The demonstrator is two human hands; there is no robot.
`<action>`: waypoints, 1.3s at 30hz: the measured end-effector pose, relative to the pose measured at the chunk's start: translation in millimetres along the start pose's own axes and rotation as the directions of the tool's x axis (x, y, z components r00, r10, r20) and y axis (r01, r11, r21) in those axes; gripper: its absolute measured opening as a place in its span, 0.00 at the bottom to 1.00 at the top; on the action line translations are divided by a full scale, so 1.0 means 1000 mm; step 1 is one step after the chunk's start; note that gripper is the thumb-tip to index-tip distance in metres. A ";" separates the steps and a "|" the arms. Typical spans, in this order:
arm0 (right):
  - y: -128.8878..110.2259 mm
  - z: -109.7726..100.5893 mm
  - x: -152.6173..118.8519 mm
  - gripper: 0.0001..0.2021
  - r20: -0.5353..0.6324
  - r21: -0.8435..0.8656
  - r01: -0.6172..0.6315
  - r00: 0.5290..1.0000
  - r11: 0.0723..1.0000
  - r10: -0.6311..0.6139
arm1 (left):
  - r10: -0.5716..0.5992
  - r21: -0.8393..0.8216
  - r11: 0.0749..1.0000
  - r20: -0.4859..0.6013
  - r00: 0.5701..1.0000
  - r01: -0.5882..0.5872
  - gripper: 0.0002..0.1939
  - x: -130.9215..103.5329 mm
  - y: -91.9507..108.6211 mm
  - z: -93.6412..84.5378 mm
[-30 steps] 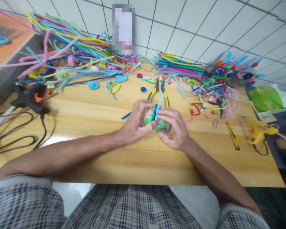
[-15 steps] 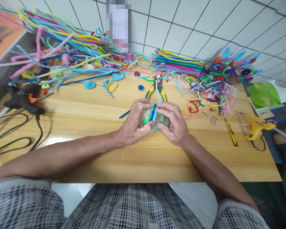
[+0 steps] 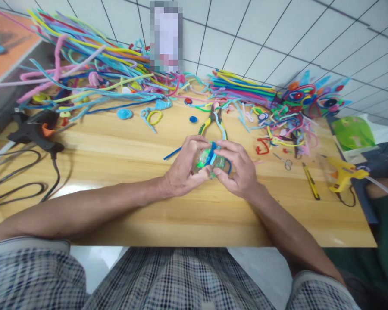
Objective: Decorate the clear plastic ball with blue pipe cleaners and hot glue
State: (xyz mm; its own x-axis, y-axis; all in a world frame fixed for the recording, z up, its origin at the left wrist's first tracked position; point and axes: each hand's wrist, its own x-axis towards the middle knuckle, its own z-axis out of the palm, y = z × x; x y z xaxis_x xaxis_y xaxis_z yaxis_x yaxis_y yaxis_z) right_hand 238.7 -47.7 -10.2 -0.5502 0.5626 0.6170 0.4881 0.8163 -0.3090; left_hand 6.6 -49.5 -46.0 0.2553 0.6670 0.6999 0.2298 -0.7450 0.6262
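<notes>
A clear rounded piece with green inside point(image 3: 201, 162) sits between the two hands over the middle of the table point(image 3: 148, 219), though whether it touches the wood is hidden. A dark-blue fuzzy band point(image 3: 211, 153) crosses its middle. The left hand point(image 3: 183, 165) curls around its left side, its grip pinching the piece between thumb and fingers; the right hand point(image 3: 241, 172) has a similar grip on the other side, thumb and fingertips pressed to the piece. A light-blue pipe cleaner point(image 3: 218, 122) runs from the hands up over the yellow-handled pliers point(image 3: 205, 123), which lie with handles spread. A dark-blue pipe cleaner point(image 3: 172, 154) pokes out beside the left hand. Beyond are a dark-blue disc point(image 3: 193, 119) and a light-blue disc point(image 3: 124, 113). To the right lie small scissors point(image 3: 288, 164), a yellow utility knife point(image 3: 311, 181) and a yellow glue gun point(image 3: 346, 173); a black glue gun point(image 3: 35, 129) (its cord looping toward the near edge) lies far left. Colourful pipe-cleaner bundles point(image 3: 242, 89) line the tiled wall point(image 3: 239, 34).
</notes>
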 end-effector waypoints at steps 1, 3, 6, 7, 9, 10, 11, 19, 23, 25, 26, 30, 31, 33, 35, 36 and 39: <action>0.000 0.000 0.000 0.26 -0.003 -0.009 -0.001 1.000 1.000 0.001 | -0.003 0.000 1.000 -0.004 1.000 0.003 0.22 0.000 0.000 0.000; -0.001 0.000 0.000 0.26 -0.021 -0.015 0.004 1.000 1.000 -0.005 | -0.005 -0.001 1.000 -0.010 1.000 0.005 0.22 -0.001 0.000 0.001; -0.002 0.001 0.001 0.27 -0.057 -0.015 0.028 0.998 0.999 -0.029 | -0.001 -0.007 1.000 -0.017 1.000 0.001 0.22 -0.001 -0.001 0.001; -0.002 0.001 0.001 0.27 -0.063 -0.017 0.033 0.997 0.999 -0.034 | -0.002 -0.011 1.000 -0.016 1.000 0.002 0.22 -0.002 -0.001 0.001; -0.001 0.002 0.000 0.27 -0.057 -0.025 0.030 0.998 0.999 -0.032 | -0.009 -0.017 1.000 -0.012 1.000 0.009 0.23 -0.002 -0.001 0.001; -0.001 0.002 0.000 0.27 -0.047 -0.030 0.024 0.999 0.999 -0.026 | -0.011 -0.021 1.000 -0.010 1.000 0.011 0.23 -0.002 -0.001 0.001; -0.001 0.002 -0.001 0.27 -0.035 -0.033 0.018 0.999 0.999 -0.019 | -0.011 -0.024 1.000 -0.009 1.000 0.011 0.23 -0.002 -0.001 0.001; -0.004 0.003 -0.002 0.31 -0.030 0.016 0.007 1.000 1.000 -0.007 | 0.013 -0.012 1.000 -0.007 1.000 -0.014 0.25 -0.004 -0.001 0.001; -0.004 0.005 -0.005 0.30 -0.013 0.020 -0.017 1.000 1.000 0.017 | 0.018 -0.002 1.000 0.015 1.000 -0.018 0.26 -0.004 0.000 0.000; -0.004 0.005 -0.007 0.30 -0.013 0.021 -0.020 1.000 1.000 0.020 | 0.010 -0.003 1.000 0.027 1.000 -0.010 0.25 -0.003 0.001 -0.001; -0.003 0.005 -0.007 0.30 -0.014 0.023 -0.019 1.000 1.000 0.020 | 0.004 -0.008 1.000 0.028 1.000 -0.004 0.25 -0.003 0.002 -0.001; -0.005 0.006 -0.008 0.30 -0.021 0.030 -0.017 1.000 0.999 0.017 | -0.026 -0.049 0.998 0.022 0.999 0.027 0.23 -0.001 0.007 -0.003; -0.005 0.007 -0.008 0.31 -0.028 0.031 -0.010 1.000 0.999 0.011 | -0.042 -0.059 0.997 0.022 0.999 0.043 0.22 0.000 0.008 -0.004; -0.006 0.008 -0.008 0.32 -0.046 0.035 0.012 0.999 0.999 -0.010 | -0.080 -0.068 0.994 0.023 0.997 0.082 0.18 0.001 0.010 -0.004; -0.007 0.009 -0.008 0.33 -0.053 0.038 0.026 0.998 0.999 -0.024 | -0.098 -0.064 0.993 0.025 0.995 0.100 0.15 0.002 0.011 -0.005; -0.007 0.009 -0.008 0.33 -0.051 0.039 0.024 0.998 0.999 -0.022 | -0.097 -0.061 0.993 0.026 0.995 0.098 0.15 0.003 0.011 -0.005; -0.008 0.009 -0.008 0.33 -0.036 0.046 -0.013 0.999 0.999 0.015 | -0.085 -0.055 0.995 0.036 0.996 0.087 0.13 0.005 0.010 -0.006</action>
State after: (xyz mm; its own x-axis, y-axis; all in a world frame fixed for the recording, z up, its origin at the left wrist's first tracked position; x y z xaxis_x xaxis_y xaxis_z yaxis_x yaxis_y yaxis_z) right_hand 233.2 -57.5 -19.4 -0.5177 0.5697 0.6383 0.4640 0.8138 -0.3499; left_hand 4.5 -53.8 -33.8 0.2680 0.7278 0.6313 0.1989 -0.6830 0.7029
